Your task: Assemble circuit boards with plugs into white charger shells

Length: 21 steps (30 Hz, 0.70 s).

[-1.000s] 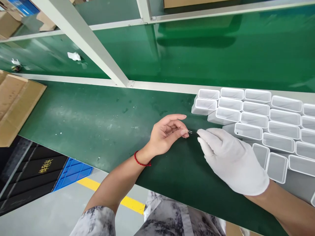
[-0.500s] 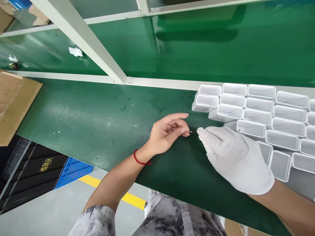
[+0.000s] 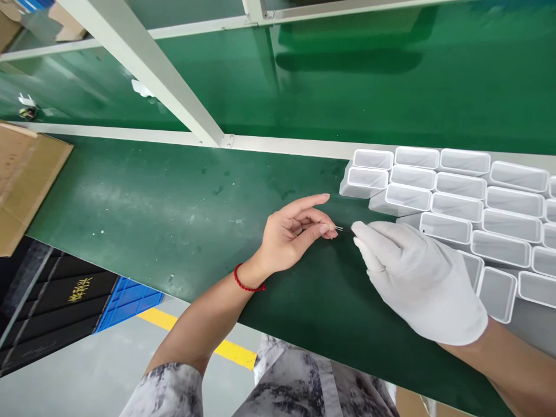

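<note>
Left hand pinch on thin pin, tip at gloved right hand, grip there unclear.

The thin piece in the left hand is too small to identify; the right edge cuts the white cases.

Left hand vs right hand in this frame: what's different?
The left hand is bare, with a red cord at the wrist; the right hand is white-gloved.
The left hand pinches a thin metal pin between thumb and forefinger; the right hand's fingertips only reach its far end, grip unclear.
The left hand is over bare green belt; the right hand sits beside the white boxes.
Shared: both meet at the pin.
</note>
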Available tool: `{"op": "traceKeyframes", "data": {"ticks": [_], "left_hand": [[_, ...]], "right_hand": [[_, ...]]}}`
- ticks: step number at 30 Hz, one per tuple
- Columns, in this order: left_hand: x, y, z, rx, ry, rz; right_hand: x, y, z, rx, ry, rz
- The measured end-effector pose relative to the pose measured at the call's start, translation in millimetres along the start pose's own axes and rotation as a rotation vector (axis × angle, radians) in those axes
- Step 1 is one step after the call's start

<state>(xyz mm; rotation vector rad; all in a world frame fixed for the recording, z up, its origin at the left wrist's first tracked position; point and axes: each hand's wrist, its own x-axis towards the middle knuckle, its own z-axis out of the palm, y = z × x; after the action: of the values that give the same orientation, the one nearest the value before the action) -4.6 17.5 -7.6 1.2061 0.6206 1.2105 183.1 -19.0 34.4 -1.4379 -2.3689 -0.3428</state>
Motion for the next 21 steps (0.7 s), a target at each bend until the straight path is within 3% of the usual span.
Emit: {"op": "traceKeyframes", "data": {"ticks": [21], "left_hand": [[-0.4, 0.0, 1.0, -0.034, 0.036, -0.056]], "right_hand": [[0.6, -0.6, 1.1, -0.012, -0.009, -0.004]]}}
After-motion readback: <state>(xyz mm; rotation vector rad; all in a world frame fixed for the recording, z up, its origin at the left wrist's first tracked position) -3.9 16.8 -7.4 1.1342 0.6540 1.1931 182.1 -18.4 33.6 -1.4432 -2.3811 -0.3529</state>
